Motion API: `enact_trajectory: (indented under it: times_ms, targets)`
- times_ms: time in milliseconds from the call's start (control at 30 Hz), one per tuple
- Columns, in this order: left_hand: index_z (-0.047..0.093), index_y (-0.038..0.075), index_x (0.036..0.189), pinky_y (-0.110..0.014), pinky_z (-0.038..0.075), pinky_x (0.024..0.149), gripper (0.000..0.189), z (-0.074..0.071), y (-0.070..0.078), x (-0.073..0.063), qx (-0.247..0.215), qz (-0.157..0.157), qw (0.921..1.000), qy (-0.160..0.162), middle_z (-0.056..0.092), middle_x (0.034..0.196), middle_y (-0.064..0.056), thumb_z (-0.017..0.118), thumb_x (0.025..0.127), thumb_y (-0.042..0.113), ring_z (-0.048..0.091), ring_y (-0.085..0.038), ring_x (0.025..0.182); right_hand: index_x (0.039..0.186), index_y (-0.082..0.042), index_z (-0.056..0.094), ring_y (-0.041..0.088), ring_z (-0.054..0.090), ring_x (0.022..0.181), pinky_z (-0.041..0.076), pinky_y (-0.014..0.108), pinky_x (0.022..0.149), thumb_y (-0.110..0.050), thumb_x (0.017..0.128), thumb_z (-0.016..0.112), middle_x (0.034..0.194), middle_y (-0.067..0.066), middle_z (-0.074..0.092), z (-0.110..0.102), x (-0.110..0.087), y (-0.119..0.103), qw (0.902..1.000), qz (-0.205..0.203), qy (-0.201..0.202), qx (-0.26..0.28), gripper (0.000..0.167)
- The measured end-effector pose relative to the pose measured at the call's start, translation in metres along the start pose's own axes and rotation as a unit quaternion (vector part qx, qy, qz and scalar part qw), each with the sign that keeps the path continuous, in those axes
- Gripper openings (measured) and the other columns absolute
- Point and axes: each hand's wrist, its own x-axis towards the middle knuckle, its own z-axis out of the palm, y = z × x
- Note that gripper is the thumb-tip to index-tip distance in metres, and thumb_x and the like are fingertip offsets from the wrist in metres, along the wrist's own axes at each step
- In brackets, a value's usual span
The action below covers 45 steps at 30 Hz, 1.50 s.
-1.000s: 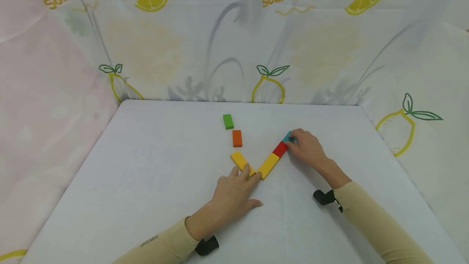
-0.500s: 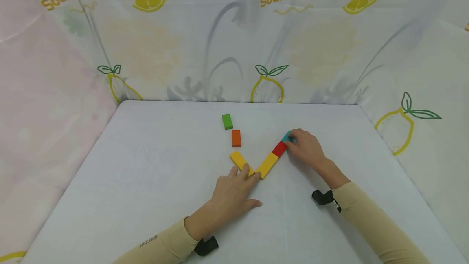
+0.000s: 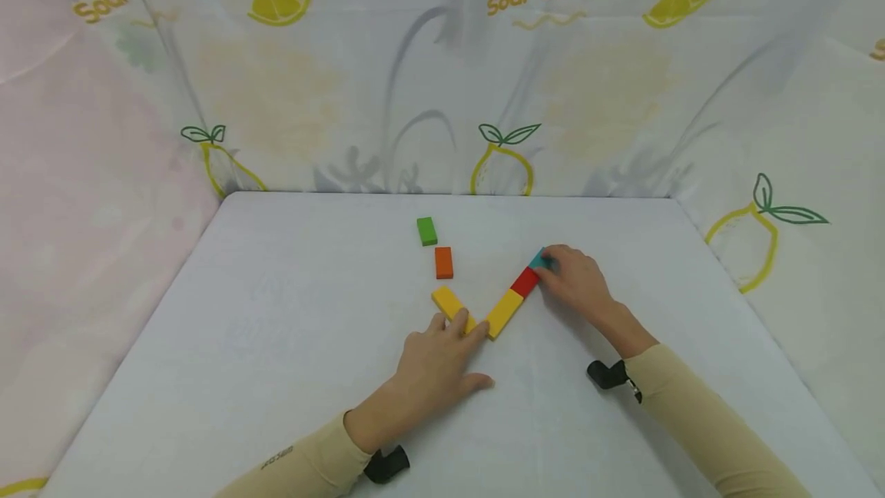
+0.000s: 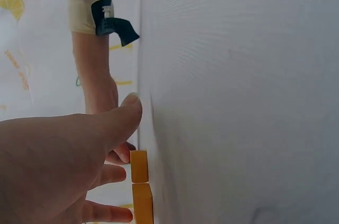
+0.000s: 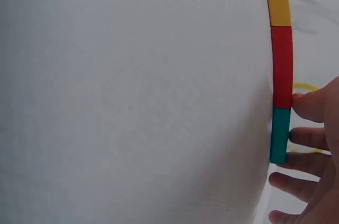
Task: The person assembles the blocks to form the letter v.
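Observation:
Flat coloured blocks form a V on the white table. Its right arm is a yellow row [image 3: 505,314], then a red block [image 3: 525,283] and a teal block [image 5: 280,135]. My right hand [image 3: 575,280] lies along the outer end: thumb at the red block's edge, forefinger on the teal block's side, another fingertip at its end. Its fingers look fairly straight in the right wrist view. My left hand [image 3: 434,366] is spread at the V's point, fingertips at the lower end of the left yellow row [image 3: 449,302] and the right row's foot, thumb held out to the side.
Above the left yellow row lie an orange block [image 3: 444,263] and a green block [image 3: 426,231], each apart from its neighbours. A patterned cloth backdrop [image 3: 387,75] rises behind the far table edge. Black cameras are strapped at both wrists.
Both hands keep their places on the blocks. The whole head view shifts slightly left; the blocks hold the same arrangement.

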Motion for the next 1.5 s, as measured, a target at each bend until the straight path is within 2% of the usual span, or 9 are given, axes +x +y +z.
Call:
enact_trajectory:
  times_ms: [267,467,600,833,1033,1133,1300,1500]
  targets:
    - [0.051,0.03,0.142,-0.029,0.042,0.05,0.067,-0.002,-0.009,0.004,-0.027,-0.003,0.9992,0.031,0.055,0.129,-0.002,0.065,0.086,0.063,0.053,-0.021,0.102,0.123,0.002,0.062,0.036,0.063,0.108,0.051,0.051,0.094,-0.021,0.095,0.065,0.126,0.021,0.065,-0.001,-0.001,-0.003,1.0,0.001,0.002,-0.001,0.036]
    - [0.055,0.029,0.138,-0.029,0.042,0.05,0.057,-0.005,-0.014,0.005,-0.047,0.008,0.9977,0.049,0.056,0.125,-0.001,0.066,0.089,0.055,0.054,-0.02,0.1,0.123,0.002,0.062,0.037,0.063,0.107,0.052,0.051,0.092,-0.021,0.095,0.064,0.125,0.021,0.066,0.0,-0.001,-0.002,1.0,-0.004,0.008,-0.004,0.036]
    - [0.057,0.03,0.137,-0.031,0.044,0.052,0.054,-0.005,-0.018,0.008,-0.058,0.006,0.9965,0.059,0.058,0.128,0.001,0.067,0.089,0.053,0.058,-0.02,0.1,0.123,0.002,0.062,0.037,0.064,0.108,0.052,0.051,0.092,-0.021,0.095,0.064,0.126,0.021,0.065,0.001,-0.001,0.001,0.9999,-0.004,0.015,0.0,0.036]
    - [0.06,0.03,0.133,-0.032,0.046,0.054,0.048,-0.002,-0.028,0.013,-0.084,-0.012,0.9933,0.078,0.06,0.129,0.004,0.068,0.089,0.046,0.063,-0.016,0.103,0.121,0.002,0.063,0.036,0.064,0.108,0.052,0.051,0.093,-0.021,0.094,0.065,0.124,0.02,0.067,0.001,0.0,0.001,0.9998,-0.011,0.017,-0.003,0.036]
    - [0.061,0.03,0.132,-0.029,0.043,0.054,0.045,-0.01,-0.039,0.019,-0.106,-0.029,0.9905,0.083,0.06,0.129,0.004,0.068,0.089,0.042,0.065,-0.015,0.101,0.122,0.001,0.062,0.037,0.063,0.107,0.05,0.052,0.092,-0.022,0.094,0.066,0.124,0.019,0.067,-0.001,0.0,0.0,0.9996,-0.017,0.02,-0.01,0.036]
    - [0.06,0.029,0.133,-0.029,0.042,0.055,0.045,-0.014,-0.047,0.024,-0.103,-0.04,0.9907,0.08,0.059,0.13,0.004,0.068,0.09,0.041,0.065,-0.016,0.098,0.122,0.001,0.062,0.037,0.063,0.108,0.05,0.053,0.092,-0.022,0.094,0.066,0.125,0.019,0.066,0.0,0.0,0.0,0.9997,-0.012,0.018,-0.008,0.037]
    - [0.061,0.028,0.132,-0.03,0.042,0.053,0.044,-0.015,-0.062,0.031,-0.093,-0.056,0.9897,0.093,0.06,0.129,0.003,0.067,0.089,0.039,0.066,-0.018,0.097,0.123,0.001,0.062,0.036,0.063,0.11,0.05,0.052,0.094,-0.023,0.094,0.065,0.126,0.019,0.066,0.002,-0.001,0.001,0.9999,-0.007,0.009,-0.012,0.037]
    - [0.063,0.027,0.128,-0.039,0.05,0.058,0.039,-0.012,-0.078,0.041,-0.089,-0.074,0.9879,0.103,0.06,0.13,0.002,0.063,0.091,0.038,0.068,-0.022,0.097,0.122,0.0,0.062,0.036,0.063,0.11,0.049,0.054,0.094,-0.023,0.095,0.065,0.125,0.018,0.066,0.002,-0.001,0.001,0.9998,-0.011,0.011,-0.013,0.037]
